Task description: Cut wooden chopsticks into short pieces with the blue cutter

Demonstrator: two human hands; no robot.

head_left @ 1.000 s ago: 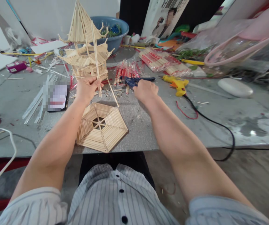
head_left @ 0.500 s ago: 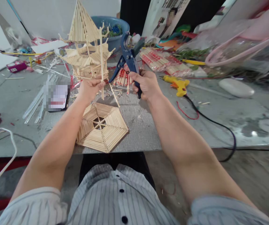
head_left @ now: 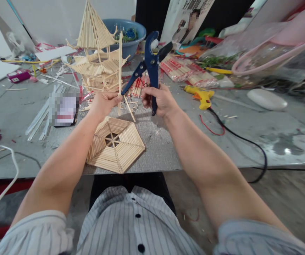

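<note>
Between the thumb and fingers of my left hand (head_left: pixel 105 103) are wooden sticks (head_left: pixel 120 65), pinched together and standing nearly upright. My right hand (head_left: pixel 161 98) grips one handle of a blue pipe cutter (head_left: pixel 151 58), whose hooked jaw points up. The cutter's other handle reaches across to my left fingertips; whether they touch it I cannot tell. Below my hands a hexagonal panel of sticks (head_left: pixel 127 152) lies flat at the table edge. Just beyond my left hand stands a pagoda model (head_left: pixel 94 33) built from sticks.
A yellow glue gun (head_left: pixel 205 97) with a black cord lies right of my right hand. Wrapped chopstick packs (head_left: pixel 180 71) and a blue basin (head_left: pixel 139 33) sit behind. Clear glue sticks (head_left: pixel 44 113) and a phone (head_left: pixel 68 109) lie left. A white oval object (head_left: pixel 266 99) rests farther right.
The sticks in my left hand have shifted slightly right and stand a little more upright. The pipe cutter has turned in my right hand, its head swinging up and to the right.
</note>
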